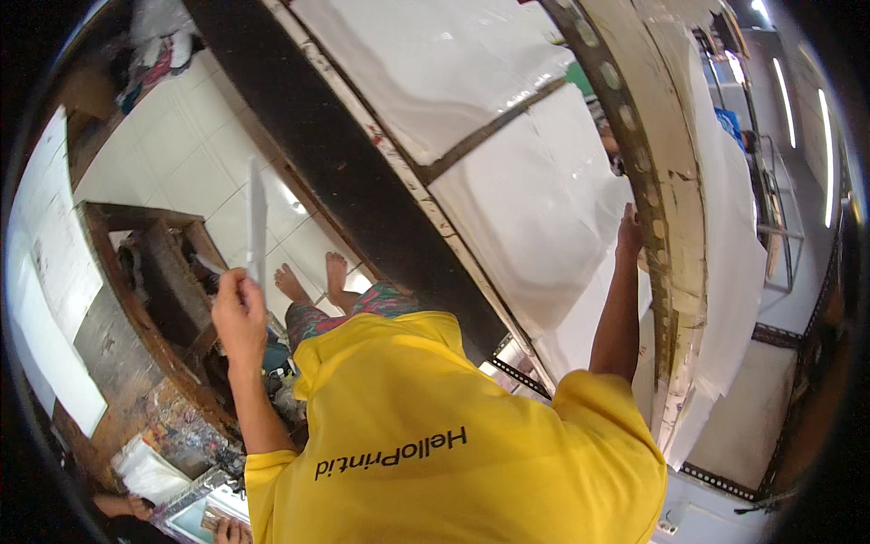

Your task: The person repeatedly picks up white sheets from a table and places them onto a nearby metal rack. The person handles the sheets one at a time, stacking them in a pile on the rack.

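White floor tiles (pixel 195 159) fill the upper left of the head view, and a long printing bench (pixel 535 195), covered in white sheeting and crossed by dark bars, runs diagonally from the top centre down to the lower right.

At the far left stands a worn wooden stand (pixel 136 299), paint-stained, with white sheets (pixel 50 272) lying beside its left edge. Just right of it, a person in a yellow shirt (pixel 435 444) raises one hand (pixel 237 313); its fingers are clenched around the lower end of a thin white strip (pixel 256 222). The strip's long axis runs nearly vertical in the picture, its free end pointing up toward the tiled floor's far side, its held end down in the fist. It hangs over the floor, between the wooden stand and the bench's dark near edge (pixel 335 154), touching neither. Bare feet (pixel 313 281) show on the tiles just right of that hand.

Further right, the same person's other hand (pixel 630 231) reaches across the white sheeting to the bench's far edge, resting against a curved, cream-coloured perforated rail (pixel 657 199). Its fingers look laid flat rather than closed, though whether they grip the rail cannot be told.

At the bottom left corner, another hand (pixel 231 530) rests by a tray-like object, too cut off to tell more.
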Tool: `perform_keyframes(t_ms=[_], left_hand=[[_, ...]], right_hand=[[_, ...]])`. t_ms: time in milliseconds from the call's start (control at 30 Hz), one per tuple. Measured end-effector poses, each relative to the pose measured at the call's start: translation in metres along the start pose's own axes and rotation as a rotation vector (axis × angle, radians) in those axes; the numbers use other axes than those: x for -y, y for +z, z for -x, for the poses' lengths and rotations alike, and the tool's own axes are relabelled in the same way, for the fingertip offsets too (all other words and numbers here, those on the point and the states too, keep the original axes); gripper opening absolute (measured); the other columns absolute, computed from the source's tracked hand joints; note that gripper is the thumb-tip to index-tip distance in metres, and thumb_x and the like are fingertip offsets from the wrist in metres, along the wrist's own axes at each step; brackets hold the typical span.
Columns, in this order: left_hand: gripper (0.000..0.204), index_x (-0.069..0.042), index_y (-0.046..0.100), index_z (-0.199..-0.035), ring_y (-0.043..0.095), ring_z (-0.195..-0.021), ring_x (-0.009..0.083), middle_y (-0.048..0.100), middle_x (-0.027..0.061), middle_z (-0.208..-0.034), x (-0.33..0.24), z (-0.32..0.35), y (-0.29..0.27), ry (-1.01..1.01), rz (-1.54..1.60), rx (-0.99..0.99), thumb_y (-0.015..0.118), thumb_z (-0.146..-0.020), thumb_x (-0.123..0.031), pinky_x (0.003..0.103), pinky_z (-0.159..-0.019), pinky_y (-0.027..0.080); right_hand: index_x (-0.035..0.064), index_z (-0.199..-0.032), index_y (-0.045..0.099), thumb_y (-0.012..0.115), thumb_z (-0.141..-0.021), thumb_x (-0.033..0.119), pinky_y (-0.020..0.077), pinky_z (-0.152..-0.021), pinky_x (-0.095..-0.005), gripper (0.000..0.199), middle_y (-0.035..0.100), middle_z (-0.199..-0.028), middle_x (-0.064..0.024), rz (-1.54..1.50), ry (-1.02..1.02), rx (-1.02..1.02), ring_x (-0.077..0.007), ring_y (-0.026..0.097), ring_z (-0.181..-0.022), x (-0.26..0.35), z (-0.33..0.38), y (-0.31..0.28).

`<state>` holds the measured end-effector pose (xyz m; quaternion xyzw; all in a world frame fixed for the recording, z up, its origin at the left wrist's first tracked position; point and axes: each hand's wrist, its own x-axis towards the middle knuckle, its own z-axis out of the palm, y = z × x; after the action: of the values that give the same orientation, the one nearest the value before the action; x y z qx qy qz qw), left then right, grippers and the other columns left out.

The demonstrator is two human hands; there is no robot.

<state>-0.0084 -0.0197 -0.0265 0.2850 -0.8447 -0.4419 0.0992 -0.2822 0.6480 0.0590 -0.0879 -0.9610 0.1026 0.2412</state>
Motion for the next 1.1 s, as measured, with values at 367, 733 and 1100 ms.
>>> perform_keyframes(t_ms=[367,733,1100], left_hand=[[0.013,-0.004,0.054,-0.087,0.065,-0.065,0.0384,0.062,0.0174,-0.072,-0.031,0.015,0.002,0.255,-0.044,-0.049,0.062,-0.084,-0.014,0.05,-0.061,0.052],[0.02,-0.004,0.061,-0.101,0.066,-0.078,0.0367,0.066,0.0164,-0.085,0.001,0.03,-0.087,0.127,0.179,-0.223,0.062,-0.09,-0.021,0.046,-0.07,0.053],[0.014,-0.001,0.063,-0.099,0.046,-0.069,0.0084,0.054,0.0,-0.077,0.093,-0.014,-0.142,-0.157,0.172,-0.343,0.059,-0.096,-0.015,0.024,-0.062,0.041]], right_hand=[[0.0033,-0.144,0.046,0.062,-0.093,0.014,0.0495,-0.075,-0.0296,0.054,0.064,-0.104,-0.01,-0.921,-0.567,1.306,-0.0142,0.06,-0.082,0.462,0.223,0.003],[-0.0028,-0.102,0.061,0.058,-0.095,0.009,0.0461,-0.064,-0.0251,0.014,0.063,-0.082,-0.0046,-0.812,-0.832,1.367,-0.0098,0.057,-0.069,0.584,0.266,0.039],[0.0026,-0.106,0.052,0.059,-0.088,0.004,0.0431,-0.064,-0.0259,0.019,0.056,-0.083,-0.0022,-0.949,-0.24,0.557,-0.0092,0.051,-0.07,0.451,0.139,-0.003]])
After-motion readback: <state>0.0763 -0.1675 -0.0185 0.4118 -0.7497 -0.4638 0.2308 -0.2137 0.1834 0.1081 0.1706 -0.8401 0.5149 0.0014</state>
